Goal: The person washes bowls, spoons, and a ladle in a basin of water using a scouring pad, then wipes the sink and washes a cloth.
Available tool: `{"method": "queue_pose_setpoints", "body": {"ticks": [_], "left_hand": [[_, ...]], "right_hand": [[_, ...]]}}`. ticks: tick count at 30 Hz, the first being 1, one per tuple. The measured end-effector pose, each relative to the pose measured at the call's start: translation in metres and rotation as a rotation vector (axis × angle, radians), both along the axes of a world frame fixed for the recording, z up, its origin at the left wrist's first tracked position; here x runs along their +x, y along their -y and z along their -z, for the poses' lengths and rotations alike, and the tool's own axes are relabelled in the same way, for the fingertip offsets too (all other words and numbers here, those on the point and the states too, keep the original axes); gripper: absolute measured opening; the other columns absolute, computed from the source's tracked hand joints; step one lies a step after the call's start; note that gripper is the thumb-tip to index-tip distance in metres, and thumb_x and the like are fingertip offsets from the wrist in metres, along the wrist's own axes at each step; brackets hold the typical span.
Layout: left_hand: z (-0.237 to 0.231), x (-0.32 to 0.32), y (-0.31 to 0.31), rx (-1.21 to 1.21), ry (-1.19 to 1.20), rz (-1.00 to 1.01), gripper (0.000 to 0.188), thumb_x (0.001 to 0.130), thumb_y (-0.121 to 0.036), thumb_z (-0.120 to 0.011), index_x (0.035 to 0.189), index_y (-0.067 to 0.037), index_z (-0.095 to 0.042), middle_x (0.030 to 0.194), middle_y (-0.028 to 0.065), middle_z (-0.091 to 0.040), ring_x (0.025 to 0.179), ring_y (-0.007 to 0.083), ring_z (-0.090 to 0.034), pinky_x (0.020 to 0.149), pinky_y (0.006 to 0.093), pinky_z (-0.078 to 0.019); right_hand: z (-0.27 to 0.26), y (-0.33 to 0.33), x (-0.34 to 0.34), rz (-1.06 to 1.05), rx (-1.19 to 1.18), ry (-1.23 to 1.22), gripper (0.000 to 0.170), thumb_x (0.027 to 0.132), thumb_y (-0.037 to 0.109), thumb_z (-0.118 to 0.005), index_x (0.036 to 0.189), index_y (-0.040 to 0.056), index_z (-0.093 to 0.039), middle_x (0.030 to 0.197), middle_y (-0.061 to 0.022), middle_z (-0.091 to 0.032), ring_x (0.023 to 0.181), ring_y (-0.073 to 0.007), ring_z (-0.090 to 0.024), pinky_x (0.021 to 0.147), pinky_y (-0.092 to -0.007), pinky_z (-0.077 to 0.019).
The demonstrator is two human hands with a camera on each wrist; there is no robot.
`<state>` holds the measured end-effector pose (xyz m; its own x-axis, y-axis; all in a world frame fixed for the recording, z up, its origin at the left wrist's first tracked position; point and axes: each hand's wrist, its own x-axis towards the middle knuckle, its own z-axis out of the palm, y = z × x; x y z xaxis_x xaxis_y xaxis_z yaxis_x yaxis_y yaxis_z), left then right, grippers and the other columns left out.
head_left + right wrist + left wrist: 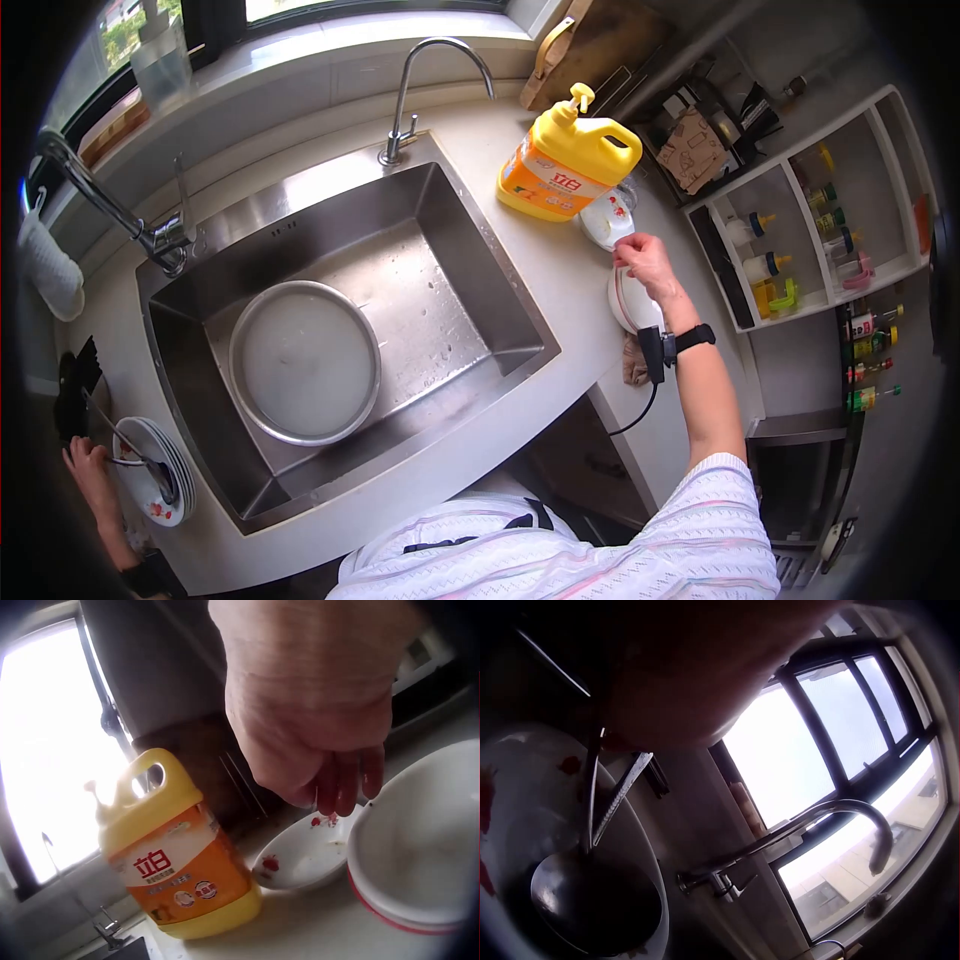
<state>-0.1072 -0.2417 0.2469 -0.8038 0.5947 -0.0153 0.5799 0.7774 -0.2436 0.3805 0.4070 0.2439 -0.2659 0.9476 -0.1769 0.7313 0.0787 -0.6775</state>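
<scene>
My left hand (90, 468) is at the far left, with its fingers curled round the handle of a metal ladle (165, 480). The ladle's bowl rests on a stack of white plates (185, 490) with red patterns; a second metal utensil (622, 799) slants beside its handle. On the right, my right hand (648, 268) reaches over the counter, fingers bent down and bunched together. Its fingertips (326, 808) overlap the edge of a white dish with red flowers (304, 859), right by the rim of a white bowl (420, 825). I cannot tell whether they pinch either one.
A steel sink (430, 370) lies between my hands, holding a round pan (305, 360) of cloudy liquid. Two taps stand behind it. A yellow detergent jug (565, 165) stands by the dish. Farther right is a white rack (790, 210) of bottles. Below the bowl lies a brown cloth (635, 362).
</scene>
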Motion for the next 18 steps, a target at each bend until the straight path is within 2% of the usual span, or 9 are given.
{"method": "queue_pose_setpoints", "body": {"ticks": [2, 3, 5, 6, 9, 11, 12, 14, 18], "left_hand": [[0.015, -0.002, 0.013, 0.026, -0.090, 0.017, 0.010, 0.077, -0.003, -0.046, 0.082, 0.000, -0.055, 0.101, 0.0178, -0.052, 0.109, 0.0335, -0.042, 0.101, 0.0464, -0.0233], [0.020, -0.003, 0.016, 0.023, -0.096, 0.022, 0.010, 0.077, -0.003, -0.046, 0.082, 0.000, -0.055, 0.101, 0.0178, -0.052, 0.109, 0.0335, -0.042, 0.101, 0.0464, -0.0233], [0.029, -0.005, 0.020, 0.001, -0.083, -0.060, 0.011, 0.079, -0.001, -0.047, 0.087, -0.001, -0.054, 0.114, 0.0187, -0.048, 0.117, 0.0338, -0.037, 0.100, 0.0432, -0.0251], [0.030, -0.003, 0.018, -0.005, -0.085, -0.060, 0.011, 0.079, -0.001, -0.047, 0.087, -0.001, -0.054, 0.114, 0.0187, -0.048, 0.117, 0.0338, -0.037, 0.100, 0.0432, -0.0251], [0.032, 0.015, 0.007, 0.141, -0.148, -0.058, 0.016, 0.077, 0.003, -0.048, 0.092, -0.001, -0.054, 0.115, 0.0169, -0.048, 0.116, 0.0327, -0.039, 0.098, 0.0401, -0.0284], [0.022, 0.046, -0.030, 0.351, -0.052, 0.000, 0.022, 0.077, 0.006, -0.048, 0.097, 0.000, -0.054, 0.116, 0.0153, -0.048, 0.115, 0.0311, -0.040, 0.097, 0.0374, -0.0305], [0.016, 0.064, -0.050, 0.348, -0.056, -0.006, 0.022, 0.077, 0.006, -0.048, 0.097, 0.000, -0.054, 0.116, 0.0153, -0.048, 0.115, 0.0311, -0.040, 0.097, 0.0374, -0.0305], [0.008, 0.099, -0.095, 0.446, 0.007, 0.074, 0.021, 0.079, 0.005, -0.047, 0.097, 0.000, -0.055, 0.115, 0.0143, -0.049, 0.115, 0.0297, -0.040, 0.096, 0.0359, -0.0305], [0.007, 0.140, -0.160, 0.545, 0.076, 0.156, 0.017, 0.079, 0.004, -0.048, 0.094, 0.000, -0.056, 0.112, 0.0130, -0.050, 0.114, 0.0300, -0.041, 0.096, 0.0361, -0.0311]], "right_hand": [[0.026, -0.063, 0.039, 0.054, 0.238, 0.171, 0.018, 0.072, 0.013, -0.057, 0.085, 0.0008, -0.061, 0.074, -0.0103, -0.063, 0.065, -0.0178, -0.060, 0.061, -0.0285, -0.0475], [0.030, -0.081, 0.048, 0.059, 0.235, 0.166, 0.018, 0.072, 0.013, -0.057, 0.085, 0.0008, -0.061, 0.074, -0.0103, -0.063, 0.065, -0.0178, -0.060, 0.061, -0.0285, -0.0475], [0.041, -0.110, 0.061, 0.066, 0.403, 0.375, 0.021, 0.069, 0.014, -0.060, 0.086, 0.0028, -0.062, 0.076, -0.0110, -0.063, 0.071, -0.0186, -0.061, 0.065, -0.0306, -0.0481], [0.050, -0.124, 0.063, 0.066, 0.397, 0.373, 0.021, 0.069, 0.014, -0.060, 0.086, 0.0028, -0.062, 0.076, -0.0110, -0.063, 0.071, -0.0186, -0.061, 0.065, -0.0306, -0.0481], [0.070, -0.157, 0.065, 0.090, 0.235, 0.396, 0.025, 0.067, 0.014, -0.063, 0.087, -0.0003, -0.062, 0.075, -0.0132, -0.063, 0.070, -0.0194, -0.062, 0.064, -0.0307, -0.0490], [0.072, -0.161, 0.054, -0.001, -0.046, 0.375, 0.023, 0.070, 0.008, -0.062, 0.088, -0.0058, -0.059, 0.075, -0.0116, -0.062, 0.062, -0.0184, -0.061, 0.055, -0.0299, -0.0489], [0.070, -0.160, 0.049, -0.008, -0.047, 0.373, 0.023, 0.070, 0.008, -0.062, 0.088, -0.0058, -0.059, 0.075, -0.0116, -0.062, 0.062, -0.0184, -0.061, 0.055, -0.0299, -0.0489], [0.063, -0.152, 0.044, 0.048, -0.330, 0.105, 0.024, 0.071, 0.005, -0.061, 0.092, -0.0067, -0.057, 0.079, -0.0135, -0.062, 0.067, -0.0212, -0.062, 0.058, -0.0324, -0.0511], [0.060, -0.156, 0.042, 0.124, -0.427, -0.067, 0.025, 0.072, 0.002, -0.060, 0.094, -0.0066, -0.056, 0.084, -0.0141, -0.062, 0.071, -0.0239, -0.063, 0.062, -0.0358, -0.0527]]}}
